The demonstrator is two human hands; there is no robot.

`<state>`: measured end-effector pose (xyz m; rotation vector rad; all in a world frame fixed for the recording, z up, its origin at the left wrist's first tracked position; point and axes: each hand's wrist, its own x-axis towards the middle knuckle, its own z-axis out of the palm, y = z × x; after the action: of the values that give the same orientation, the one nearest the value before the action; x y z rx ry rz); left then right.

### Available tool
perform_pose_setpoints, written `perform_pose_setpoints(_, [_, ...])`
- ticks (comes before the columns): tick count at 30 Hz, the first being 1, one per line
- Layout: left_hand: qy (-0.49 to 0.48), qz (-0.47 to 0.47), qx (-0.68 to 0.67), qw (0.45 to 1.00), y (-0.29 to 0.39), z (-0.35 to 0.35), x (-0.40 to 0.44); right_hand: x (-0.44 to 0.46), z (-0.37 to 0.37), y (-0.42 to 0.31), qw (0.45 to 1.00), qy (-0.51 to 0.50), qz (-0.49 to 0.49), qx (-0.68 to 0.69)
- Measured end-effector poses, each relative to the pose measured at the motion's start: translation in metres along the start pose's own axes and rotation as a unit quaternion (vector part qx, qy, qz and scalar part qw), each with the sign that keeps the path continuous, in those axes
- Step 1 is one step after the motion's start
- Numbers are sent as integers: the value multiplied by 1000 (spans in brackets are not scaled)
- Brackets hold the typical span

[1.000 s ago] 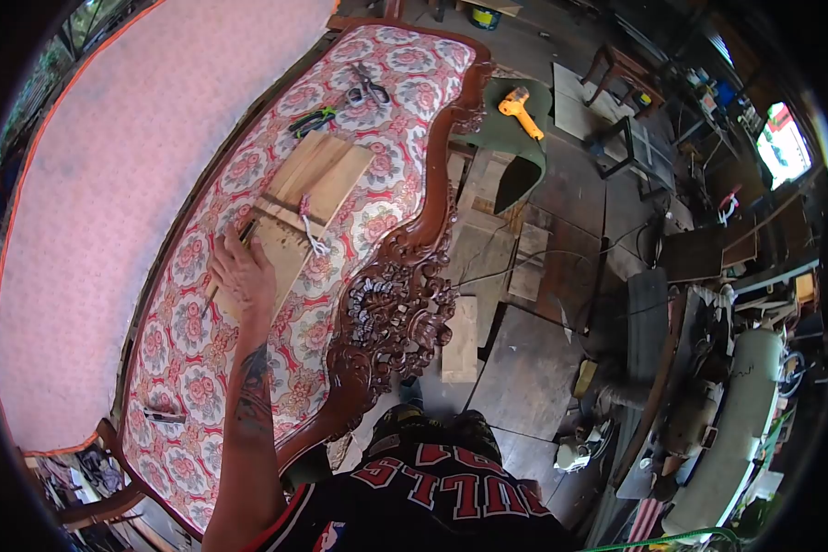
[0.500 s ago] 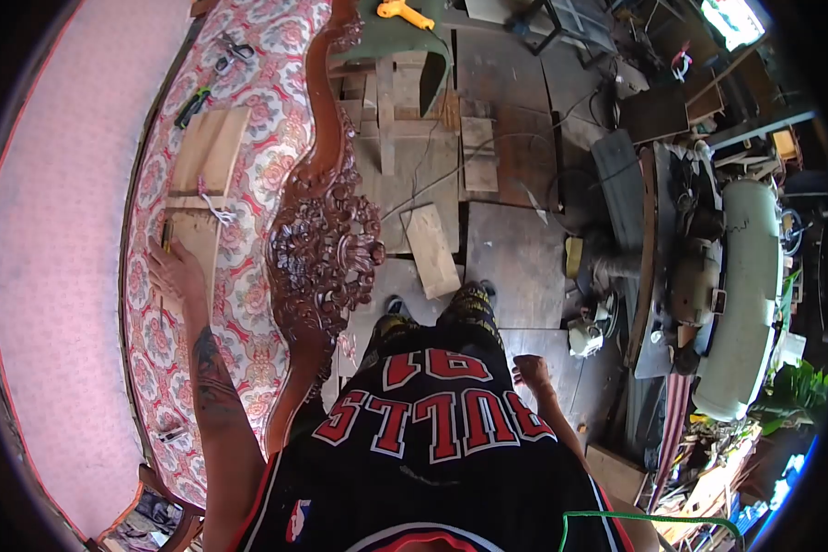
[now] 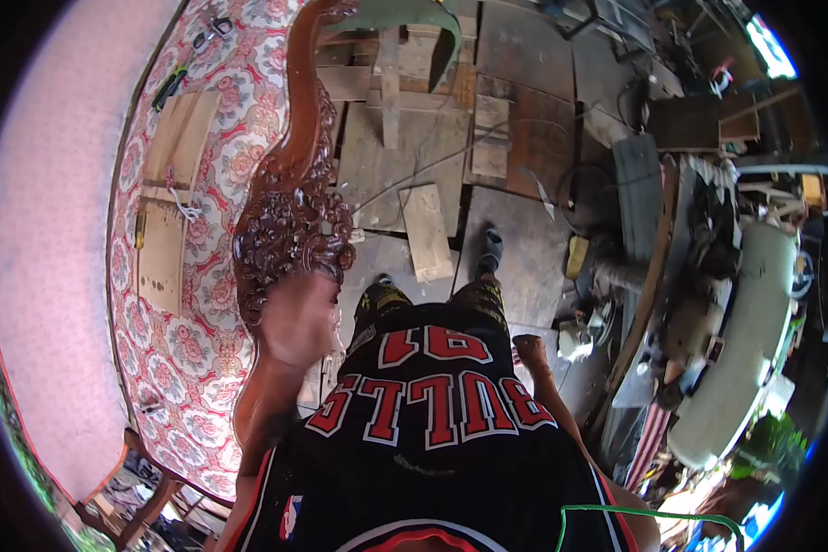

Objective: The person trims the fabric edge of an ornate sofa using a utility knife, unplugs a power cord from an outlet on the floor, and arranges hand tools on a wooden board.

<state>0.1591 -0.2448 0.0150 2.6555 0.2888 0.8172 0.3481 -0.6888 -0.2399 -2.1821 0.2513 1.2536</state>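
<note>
My left hand (image 3: 299,322), smeared by motion, passes over the edge of the carved dark-wood trim (image 3: 290,225); whether it holds anything does not show. Beyond it, two light wooden boards (image 3: 161,262) lie end to end on the flowered upholstery (image 3: 212,345). A screwdriver with a yellow handle (image 3: 140,230) lies along the left edge of the nearer board, and a tied white cord (image 3: 186,208) rests near where the boards meet. My right hand (image 3: 529,350) hangs low beside my hip, small and shadowed, its fingers hard to make out.
Green-handled pliers (image 3: 169,88) and a dark metal tool (image 3: 213,35) lie farther up the upholstery. A loose plank (image 3: 428,232) lies on the floor ahead of my feet, with a cable (image 3: 405,179) beyond it. A long pale tank (image 3: 741,340) and clutter line the right side.
My left hand has left the board and screwdriver and swung right, towards my body. My feet have shifted, and the whole view has moved. The right hand stays by my side.
</note>
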Motion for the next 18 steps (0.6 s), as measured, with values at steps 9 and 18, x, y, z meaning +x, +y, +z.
perform_pose_setpoints(9, [-479,-378,-119,784,31,148,-54,116,-83,-103,991,-57,-13,122])
perform_pose_setpoints(18, [-131,-688,-131,702,96,200,-224,124,-160,-137,980,-114,-74,-146])
